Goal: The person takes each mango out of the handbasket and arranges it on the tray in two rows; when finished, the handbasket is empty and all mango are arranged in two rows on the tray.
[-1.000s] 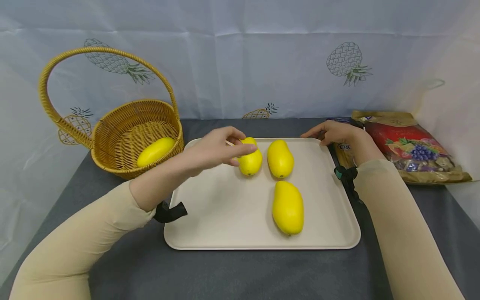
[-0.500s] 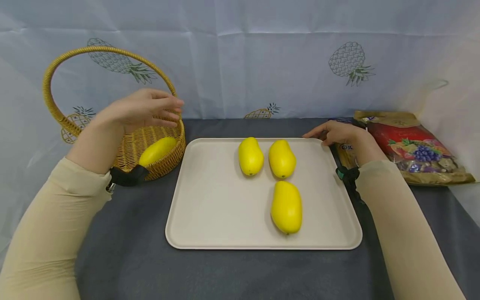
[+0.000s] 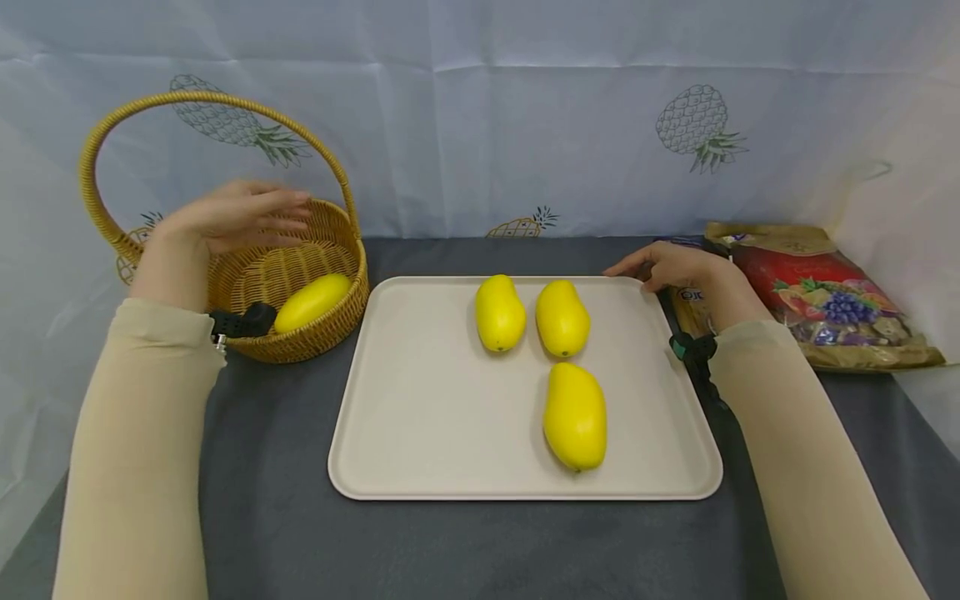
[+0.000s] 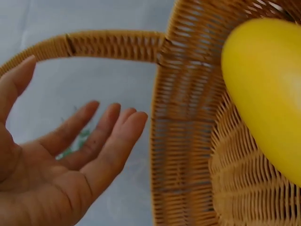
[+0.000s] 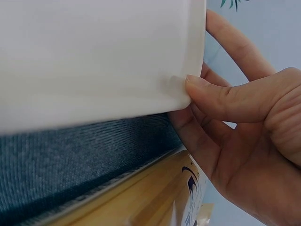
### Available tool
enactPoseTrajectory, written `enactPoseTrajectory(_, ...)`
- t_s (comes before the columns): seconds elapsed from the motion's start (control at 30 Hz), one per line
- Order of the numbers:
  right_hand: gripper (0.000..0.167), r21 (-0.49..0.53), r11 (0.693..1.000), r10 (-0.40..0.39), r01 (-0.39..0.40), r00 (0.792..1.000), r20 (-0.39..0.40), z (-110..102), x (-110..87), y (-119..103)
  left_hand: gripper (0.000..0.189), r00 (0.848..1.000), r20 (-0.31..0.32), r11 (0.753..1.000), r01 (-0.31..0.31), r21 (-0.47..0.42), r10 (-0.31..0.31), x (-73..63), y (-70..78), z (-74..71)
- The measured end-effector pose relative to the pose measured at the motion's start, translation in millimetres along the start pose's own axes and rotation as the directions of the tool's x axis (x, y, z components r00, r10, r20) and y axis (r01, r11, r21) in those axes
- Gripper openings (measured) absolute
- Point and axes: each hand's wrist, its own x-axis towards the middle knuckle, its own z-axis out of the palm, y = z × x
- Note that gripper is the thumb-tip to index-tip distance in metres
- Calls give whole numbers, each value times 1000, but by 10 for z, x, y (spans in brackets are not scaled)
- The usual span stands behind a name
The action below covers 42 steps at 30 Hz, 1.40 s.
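My left hand [image 3: 238,218] hovers over the wicker basket [image 3: 347,321], fingers relaxed and holding nothing. In the left wrist view, the fingers are apart from the basket wall [image 4: 181,141], near its handle [image 4: 113,44]. A yellow mango [image 3: 313,302] lies inside the basket, below the hand. My right hand [image 3: 675,265] grips the far right corner of the beige tray [image 3: 435,425]. In the right wrist view, the thumb [image 5: 225,100] presses the tray's rim from above, with fingers around the edge. On the tray lie three mangoes: one back left [image 3: 500,313], one back right [image 3: 562,318], one in front [image 3: 575,417].
A red and gold packaged snack bag [image 3: 832,292] lies right of my right forearm. Another gold packet [image 3: 690,308] is partly hidden beside the tray. The tray and basket stand on a dark grey cloth [image 3: 480,550]. A pineapple-print curtain [image 3: 465,150] hangs behind.
My left hand has moved from above the back-left mango on the tray, leftward to over the basket. The right hand stays at the tray corner; the mangoes have not moved.
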Motion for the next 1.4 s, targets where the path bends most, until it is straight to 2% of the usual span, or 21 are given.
enactPoseTrajectory(0.1, 60, 2, 1000, 4, -4, 1000, -3, -1, 0, -2, 84, 1000, -1, 999, -7, 43, 7, 49, -93, 4)
enactPoseTrajectory(0.27, 60, 2, 1000, 2, -2, 1000, 0, 1, -3, -5, 75, 998, 60, 984, 12, 176, -23, 101, -268, 44)
enactPoseTrajectory(0.5, 60, 11, 1000, 23, -23, 1000, -13, 6, -12, -13, 71, 988, 144, 972, 16, 236, -51, 137, -359, 59)
enactPoseTrajectory(0.6, 60, 5, 1000, 20, -20, 1000, -13, 6, -11, -6, 75, 964, 236, 962, 55, 266, -120, 143, -361, 59)
enactPoseTrajectory(0.7, 60, 2, 1000, 10, -10, 1000, -6, 4, -12, -3, 80, 923, 330, 950, 96, 298, -197, 151, -368, 70)
enactPoseTrajectory(0.8, 60, 1, 1000, 4, -4, 1000, 1, 2, -9, -2, 83, 888, 393, 935, 100, 340, -238, 215, -431, 45)
enactPoseTrajectory(0.93, 60, -5, 1000, 8, -8, 1000, -4, 0, -2, 2, 85, 872, 402, 906, 101, 412, -280, 392, -615, -62)
enactPoseTrajectory(1.03, 60, -9, 1000, 14, -14, 1000, -9, 1, -2, 1, 89, 856, 417, 898, 113, 425, -306, 416, -639, -71)
enactPoseTrajectory(1.17, 60, -2, 1000, 12, -12, 1000, -7, 1, -4, 1, 93, 835, 428, 899, 166, 405, -346, 292, -488, 50)
enactPoseTrajectory(1.23, 60, 2, 1000, 7, -7, 1000, -6, -1, -3, 5, 92, 838, 397, 888, 202, 412, -374, 254, -433, 101)
enactPoseTrajectory(1.4, 60, 0, 1000, 6, -6, 1000, -9, -1, 1, 11, 88, 840, 383, 874, 200, 442, -386, 222, -354, 151)
